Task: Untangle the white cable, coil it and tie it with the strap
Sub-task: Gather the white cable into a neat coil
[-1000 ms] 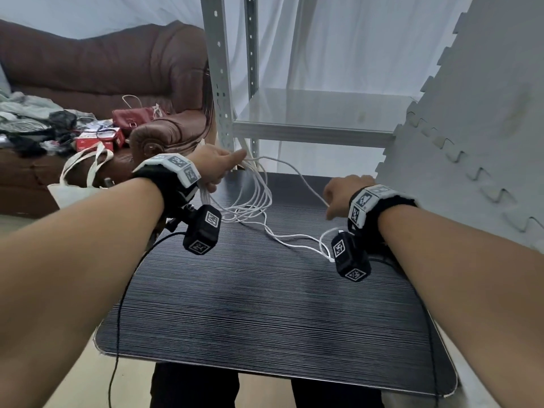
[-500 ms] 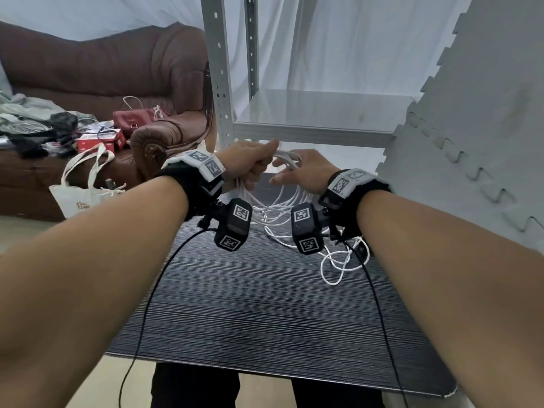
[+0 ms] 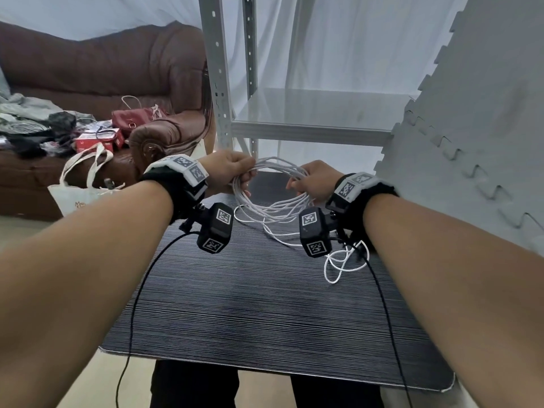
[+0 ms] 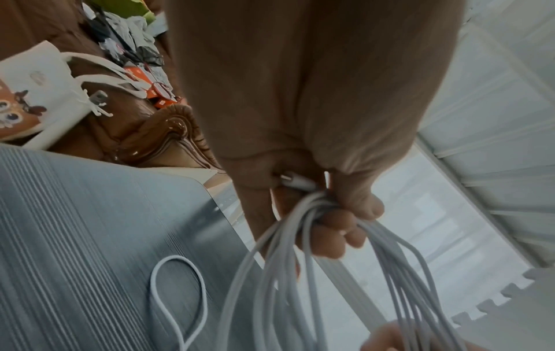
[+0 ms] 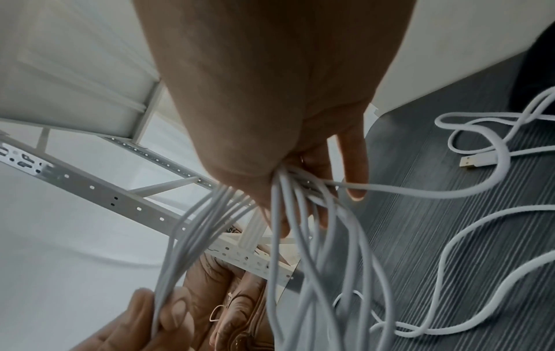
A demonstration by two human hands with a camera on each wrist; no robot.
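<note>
Hanging in several gathered loops above the far edge of the counter (image 3: 265, 319), the one white cable (image 3: 273, 184) was held by two hands. The left hand (image 3: 228, 169) gripped one side of the bundle in a fist, the right hand (image 3: 316, 179) held the other in curled fingers. Loose slack and one USB plug (image 5: 473, 162) lay on the counter.

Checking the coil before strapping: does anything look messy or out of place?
Yes. The white cable is not fully coiled: a loose tail with its USB plug lies on the table, outside the loops.
</note>
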